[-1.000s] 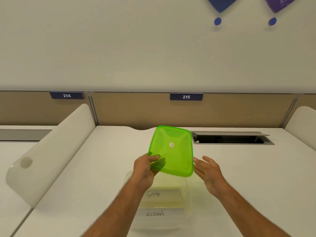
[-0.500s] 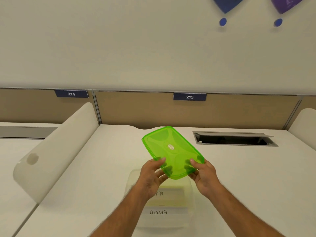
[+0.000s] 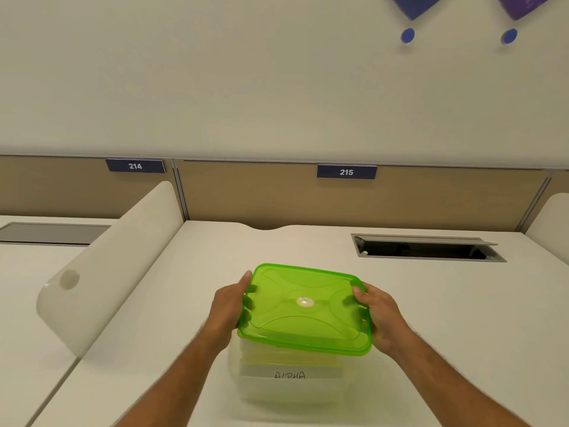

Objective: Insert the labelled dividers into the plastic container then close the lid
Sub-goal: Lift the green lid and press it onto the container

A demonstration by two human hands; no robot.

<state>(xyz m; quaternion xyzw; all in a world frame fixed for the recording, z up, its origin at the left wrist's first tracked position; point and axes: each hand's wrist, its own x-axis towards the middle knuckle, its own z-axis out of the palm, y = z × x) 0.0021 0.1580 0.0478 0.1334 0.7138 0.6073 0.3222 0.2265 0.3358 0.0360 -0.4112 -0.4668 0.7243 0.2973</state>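
Note:
A translucent green lid [image 3: 304, 309] hovers roughly level just above the clear plastic container [image 3: 289, 392] near the desk's front edge. My left hand [image 3: 228, 306] grips the lid's left edge and my right hand [image 3: 380, 318] grips its right edge, fingers curled underneath. Through the container's front wall a white divider labelled ALPHA [image 3: 290, 373] stands upright. The lid hides the other dividers and the container's rim, so whether lid and rim touch cannot be told.
A white curved partition [image 3: 101, 272] borders the desk on the left and another [image 3: 551, 217] stands at the far right. An open cable hatch [image 3: 425, 249] is set into the desk at the back right. A tan panel with plates 214 and 215 runs behind.
The lid has turned from tilted and raised to flat and dropped over the container. My right hand, open a second ago, now holds its right edge; the GAMA divider is covered.

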